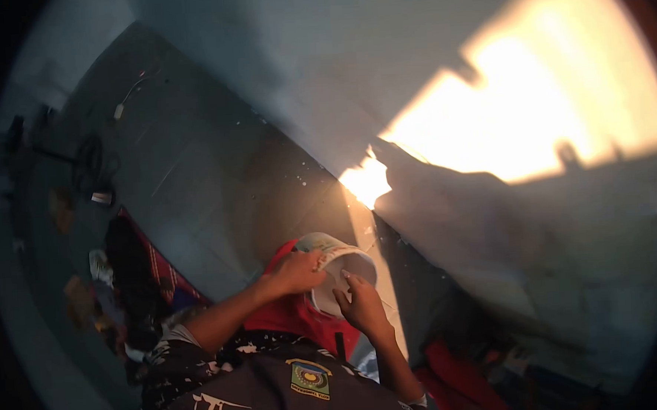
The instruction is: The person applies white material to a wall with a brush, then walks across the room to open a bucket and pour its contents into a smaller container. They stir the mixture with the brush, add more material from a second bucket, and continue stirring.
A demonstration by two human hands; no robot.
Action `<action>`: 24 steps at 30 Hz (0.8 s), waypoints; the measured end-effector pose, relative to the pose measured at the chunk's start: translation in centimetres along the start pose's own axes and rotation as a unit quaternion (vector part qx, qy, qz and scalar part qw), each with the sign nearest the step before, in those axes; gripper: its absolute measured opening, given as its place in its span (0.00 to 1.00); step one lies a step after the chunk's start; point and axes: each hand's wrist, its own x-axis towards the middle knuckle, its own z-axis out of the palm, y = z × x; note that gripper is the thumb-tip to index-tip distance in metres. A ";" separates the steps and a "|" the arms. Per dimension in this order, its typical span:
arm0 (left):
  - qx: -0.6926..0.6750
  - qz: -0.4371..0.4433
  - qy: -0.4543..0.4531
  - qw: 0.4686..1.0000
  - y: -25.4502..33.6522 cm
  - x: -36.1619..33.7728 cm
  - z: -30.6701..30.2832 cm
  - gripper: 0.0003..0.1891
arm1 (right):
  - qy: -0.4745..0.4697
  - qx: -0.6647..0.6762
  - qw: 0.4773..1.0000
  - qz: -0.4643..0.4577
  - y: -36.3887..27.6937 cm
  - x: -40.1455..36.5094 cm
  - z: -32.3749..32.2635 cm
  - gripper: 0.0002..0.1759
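Head view: the left hand (300, 272) is closing around the left rim of a white container (359, 263) by red cloth (275, 313), apparently steadying it; the right hand (363, 305), half open and visibly holding nothing, is reaching its mouth.

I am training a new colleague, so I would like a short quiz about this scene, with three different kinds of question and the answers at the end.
1. True or false: the left hand holds the white container at its rim.

2. Which colour is the fabric beneath the container?
a) green
b) red
c) yellow

3. Fill in one word: the checked cloth lies on the floor to the person's ____ side.

Key: 1. True; 2. b; 3. left
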 end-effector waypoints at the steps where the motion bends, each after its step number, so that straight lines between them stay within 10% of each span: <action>1: -0.011 -0.011 0.008 1.000 1.1 -1.8 -2.0 0.19 | -0.005 0.056 0.997 0.056 -4.3 -0.7 -3.9 0.18; 8: -0.097 -0.203 0.203 0.953 6.1 -10.4 -14.6 0.20 | 0.149 0.178 0.960 0.159 -11.9 -2.1 -8.7 0.20; 13: -0.270 -0.194 0.334 0.882 -1.1 -11.7 -17.5 0.22 | -0.135 0.559 0.748 0.332 -17.8 6.6 -3.6 0.24; 21: -0.283 -0.294 0.422 0.810 -8.9 -13.5 -25.7 0.21 | -0.241 0.289 0.882 0.285 -29.8 18.8 2.0 0.11; 24: -0.266 -0.328 0.441 0.792 -12.2 -13.8 -27.8 0.22 | -0.240 0.402 0.859 0.205 -33.9 23.1 4.5 0.10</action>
